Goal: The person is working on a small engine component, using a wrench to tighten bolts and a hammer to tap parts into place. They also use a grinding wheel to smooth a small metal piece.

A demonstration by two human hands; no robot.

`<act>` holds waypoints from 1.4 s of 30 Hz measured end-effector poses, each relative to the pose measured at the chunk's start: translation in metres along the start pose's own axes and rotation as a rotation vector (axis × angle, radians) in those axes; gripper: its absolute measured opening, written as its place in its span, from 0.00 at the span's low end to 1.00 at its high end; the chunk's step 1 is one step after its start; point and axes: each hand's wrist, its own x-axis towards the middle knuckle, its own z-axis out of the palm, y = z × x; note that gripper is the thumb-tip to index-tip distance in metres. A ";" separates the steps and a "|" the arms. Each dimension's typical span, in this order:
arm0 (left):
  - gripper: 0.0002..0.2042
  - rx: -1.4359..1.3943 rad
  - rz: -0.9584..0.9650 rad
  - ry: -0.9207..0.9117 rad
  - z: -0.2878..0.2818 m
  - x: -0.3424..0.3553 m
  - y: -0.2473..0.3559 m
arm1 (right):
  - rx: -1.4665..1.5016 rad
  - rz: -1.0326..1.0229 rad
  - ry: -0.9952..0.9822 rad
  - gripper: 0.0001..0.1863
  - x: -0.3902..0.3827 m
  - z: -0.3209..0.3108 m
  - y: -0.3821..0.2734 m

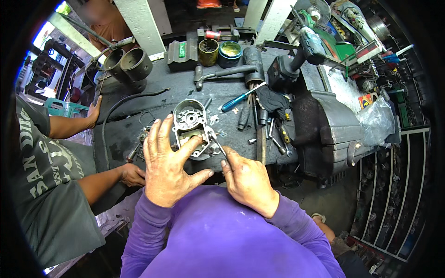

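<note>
Workbench, near edge: left hand, fingers outspread over a metal casing; right hand grasping a slender tool beside it.

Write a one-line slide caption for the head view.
Left grip spread over a metal casing, right grip holding a slim tool, at a cluttered workbench.

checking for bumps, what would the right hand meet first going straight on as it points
The right hand would likely meet the metal casing first, along its thin tool; depth is unclear.
</note>
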 end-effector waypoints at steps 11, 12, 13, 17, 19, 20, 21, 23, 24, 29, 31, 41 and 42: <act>0.41 -0.110 0.019 0.100 -0.013 -0.008 0.006 | 0.004 -0.037 0.022 0.18 0.001 -0.002 0.000; 0.46 -0.107 0.042 0.105 -0.011 -0.008 0.007 | -0.026 -0.021 0.011 0.18 -0.003 -0.005 -0.001; 0.47 -0.136 0.036 0.112 -0.008 -0.009 0.007 | -0.056 -0.006 0.000 0.17 -0.003 -0.007 -0.001; 0.53 -0.220 -0.009 0.152 0.002 -0.018 0.002 | -0.142 0.060 0.097 0.16 -0.013 -0.026 0.017; 0.54 -0.253 -0.026 0.178 0.005 -0.025 -0.003 | -0.213 0.181 -0.021 0.14 0.004 -0.031 0.040; 0.54 -0.275 -0.025 0.196 0.008 -0.027 -0.005 | -0.221 0.223 -0.035 0.13 0.021 -0.026 0.049; 0.54 -0.302 -0.016 0.218 0.010 -0.030 -0.007 | -0.242 0.300 -0.071 0.13 0.032 -0.022 0.056; 0.53 -0.282 -0.083 0.177 0.013 -0.038 -0.008 | -0.139 0.151 0.087 0.12 0.032 -0.023 0.059; 0.52 -0.262 -0.078 0.186 0.014 -0.041 -0.010 | -0.022 0.094 0.149 0.12 0.025 -0.025 0.056; 0.43 -0.268 -0.089 0.210 0.017 -0.052 -0.009 | -0.022 0.016 -0.013 0.15 -0.020 -0.035 0.017; 0.42 -0.286 -0.086 0.259 0.018 -0.052 -0.011 | -0.048 0.007 -0.036 0.15 -0.017 -0.030 0.006; 0.29 0.070 -0.025 0.067 -0.014 -0.045 0.015 | -0.103 0.006 -0.042 0.17 -0.007 -0.020 -0.012; 0.29 0.063 -0.010 0.083 -0.014 -0.040 0.021 | -0.104 0.002 -0.038 0.17 -0.007 -0.020 -0.012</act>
